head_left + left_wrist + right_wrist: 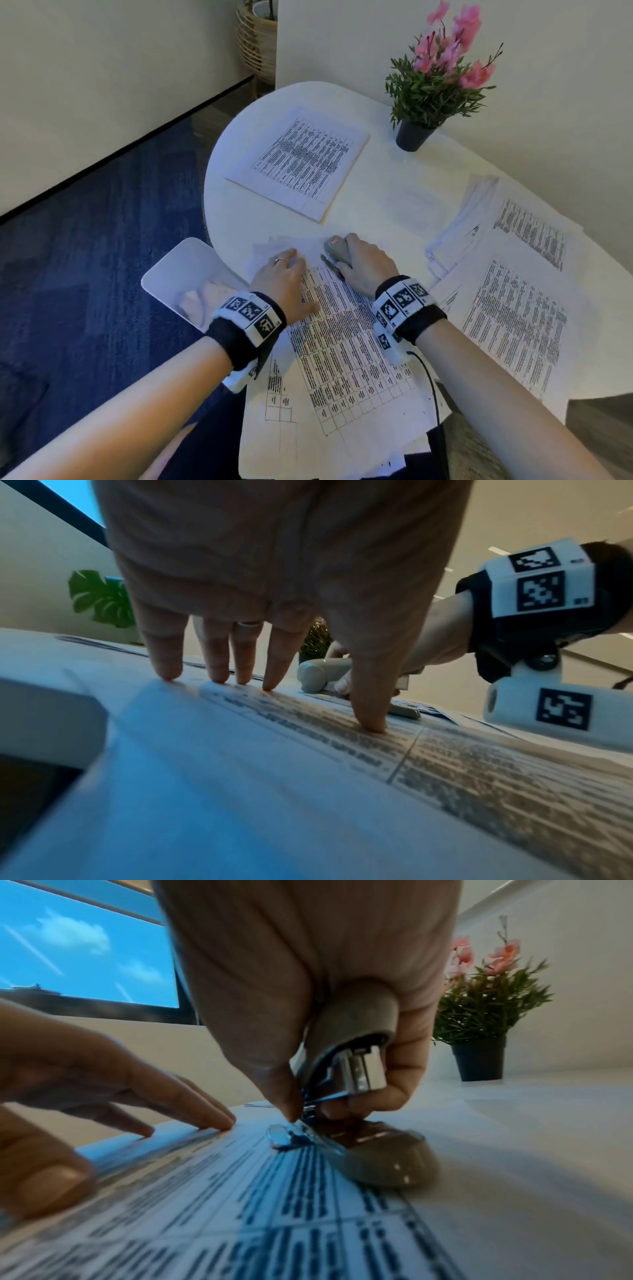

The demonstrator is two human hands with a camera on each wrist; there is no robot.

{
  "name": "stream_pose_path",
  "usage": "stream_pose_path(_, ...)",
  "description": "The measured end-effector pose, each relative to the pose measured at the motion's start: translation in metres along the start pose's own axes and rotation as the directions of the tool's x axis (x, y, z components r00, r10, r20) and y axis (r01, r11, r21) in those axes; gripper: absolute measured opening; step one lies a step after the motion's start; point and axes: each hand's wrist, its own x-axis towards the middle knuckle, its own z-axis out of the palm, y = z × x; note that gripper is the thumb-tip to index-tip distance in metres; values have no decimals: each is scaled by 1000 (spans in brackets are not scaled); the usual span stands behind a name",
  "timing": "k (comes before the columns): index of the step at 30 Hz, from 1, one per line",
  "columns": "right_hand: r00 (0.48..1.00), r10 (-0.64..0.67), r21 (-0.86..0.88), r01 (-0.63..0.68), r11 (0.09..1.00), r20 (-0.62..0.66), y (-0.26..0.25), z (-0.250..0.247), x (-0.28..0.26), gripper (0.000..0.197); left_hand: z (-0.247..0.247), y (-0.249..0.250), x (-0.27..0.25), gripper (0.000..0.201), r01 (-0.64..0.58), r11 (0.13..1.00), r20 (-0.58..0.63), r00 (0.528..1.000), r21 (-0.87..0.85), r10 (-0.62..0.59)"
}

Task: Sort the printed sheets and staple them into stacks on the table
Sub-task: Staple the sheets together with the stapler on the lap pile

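Note:
A stack of printed table sheets (346, 346) lies at the near edge of the white table (387, 192). My left hand (286, 277) presses flat on the stack's upper left part, its straight fingertips (270, 685) on the paper (308, 750). My right hand (363, 265) grips a grey stapler (337, 253) at the stack's top right corner; the sheet corner (284, 1139) sits between the stapler's base (383, 1161) and its raised top (352, 1031). A neat printed stack (298, 161) lies at the far left. Loose printed sheets (513, 284) spread on the right.
A potted plant (435, 85) with pink flowers stands at the back of the table near the wall. A white bin (191, 277) with crumpled paper stands beside the table on the left, on blue carpet. A black cable (435, 390) runs from my right wristband.

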Motion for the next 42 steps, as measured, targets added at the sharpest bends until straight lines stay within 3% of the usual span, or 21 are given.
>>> stream_pose_path(4, 1000, 28, -15, -28, 999, 4, -2, 3, -6, 36, 1, 1, -1, 100, 30, 1000, 74, 997, 7, -31)
stream_pose_path(9, 985, 166, 7, -166, 986, 37, 16, -2, -16, 38, -4, 14, 10, 100, -111, 994, 168, 979, -16, 112)
stream_pose_path(13, 967, 254, 63, -255, 965, 26, 21, -1, -24, 43, -4, 21, 14, 95, -174, 984, 156, 972, -36, 177)
stream_pose_path(18, 974, 224, 54, -223, 973, -30, 8, 6, -18, 40, 5, 20, 6, 96, -76, 996, 48, 996, 45, 73)
stream_pose_path(29, 989, 100, -126, -113, 986, -105, 4, 10, -12, 33, 5, 23, 5, 97, -58, 995, 121, 991, 78, 48)
stream_pose_path(36, 937, 347, 51, -345, 937, -29, -17, 11, -1, 33, 3, 24, 5, 100, -54, 994, 120, 992, 94, 43)
stream_pose_path(42, 991, 115, -215, -129, 968, -75, -5, 3, 3, 35, 6, 23, 5, 100, -59, 993, 123, 991, 105, 46)
